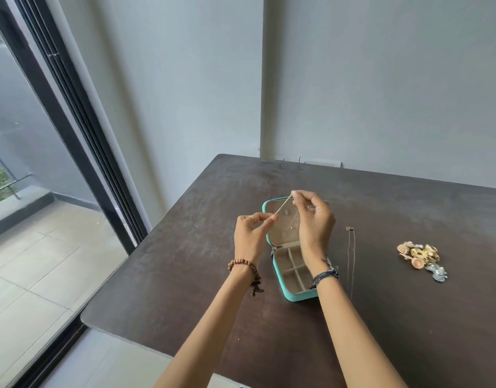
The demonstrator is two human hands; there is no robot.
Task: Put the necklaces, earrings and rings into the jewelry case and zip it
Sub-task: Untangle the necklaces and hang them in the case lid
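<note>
Gold necklace chain (283, 205), pinched taut between my left hand (251, 233) and raised right hand (314, 219) above the open teal jewelry case (290, 249) so it goes in untangled; second necklace (350, 259) and earring pile (422, 257) wait on the table (409, 317), well right.
</note>
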